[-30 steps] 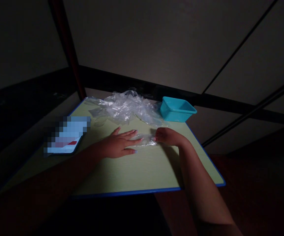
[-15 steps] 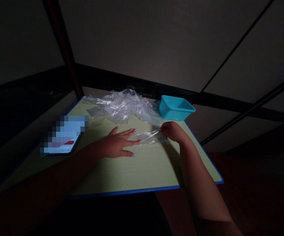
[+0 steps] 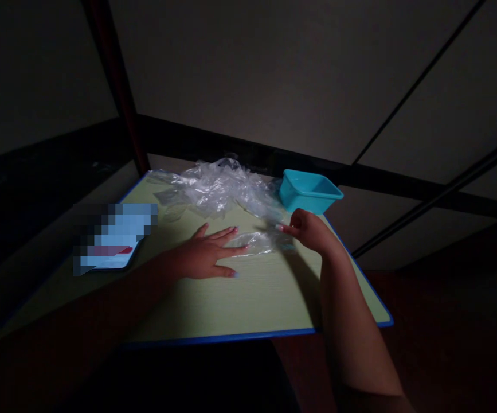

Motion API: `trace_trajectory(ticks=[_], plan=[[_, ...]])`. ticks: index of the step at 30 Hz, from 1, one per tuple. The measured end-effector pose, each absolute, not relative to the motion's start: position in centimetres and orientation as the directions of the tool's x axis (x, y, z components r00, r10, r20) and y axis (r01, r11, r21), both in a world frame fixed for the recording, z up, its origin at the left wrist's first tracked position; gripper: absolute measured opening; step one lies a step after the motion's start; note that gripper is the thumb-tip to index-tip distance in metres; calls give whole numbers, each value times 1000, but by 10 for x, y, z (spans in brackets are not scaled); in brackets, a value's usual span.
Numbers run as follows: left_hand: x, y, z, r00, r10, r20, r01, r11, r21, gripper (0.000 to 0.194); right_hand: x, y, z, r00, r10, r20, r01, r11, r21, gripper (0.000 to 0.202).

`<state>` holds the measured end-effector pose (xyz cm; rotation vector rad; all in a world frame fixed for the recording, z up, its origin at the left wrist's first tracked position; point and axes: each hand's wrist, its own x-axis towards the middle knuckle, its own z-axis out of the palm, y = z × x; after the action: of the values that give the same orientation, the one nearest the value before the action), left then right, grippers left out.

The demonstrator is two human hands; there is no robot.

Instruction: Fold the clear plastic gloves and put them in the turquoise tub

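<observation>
A clear plastic bag (image 3: 257,243) lies flattened on the pale green table (image 3: 231,307), stretching between my two hands. My left hand (image 3: 205,255) rests flat with its fingers spread, the fingertips over the bag's left end. Just above the bag's right end is my right hand (image 3: 308,229). Its thumb points left, apart from the curled fingers, and nothing shows in its grasp. Behind the hands sits a crumpled heap of clear plastic bags (image 3: 220,189).
A turquoise plastic basin (image 3: 308,201) stands at the back right corner. To the left lies a phone (image 3: 119,244) with a lit, partly blurred screen. Blue edging (image 3: 231,339) runs round the table, and dark panelled walls rise behind it.
My right hand has let go of the bag's right end and shifted slightly right, its thumb now stretched out. The bag lies flatter. My left hand stays in place.
</observation>
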<state>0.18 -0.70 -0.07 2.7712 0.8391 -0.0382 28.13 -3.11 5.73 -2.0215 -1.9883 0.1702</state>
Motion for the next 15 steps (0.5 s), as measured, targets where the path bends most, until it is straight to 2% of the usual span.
trace_trajectory(ticks=[4,7,10,15], plan=[[2,-8,2,829,548,-115,559,-798,224,66,280,-39,61,-148,986,-76,967,128,-220,24],[2,-8,2,830,546,-114,557,-799,224,67,276,-40,58,-191,965,-178,973,162,-164,27],[1,-8,3,833,539,-121,552,-805,216,69,268,-41,56,-159,968,-195,986,148,-70,28],[2,-10,7,832,537,-139,555,-803,219,71,252,-47,57,-169,976,-138,979,182,90,16]])
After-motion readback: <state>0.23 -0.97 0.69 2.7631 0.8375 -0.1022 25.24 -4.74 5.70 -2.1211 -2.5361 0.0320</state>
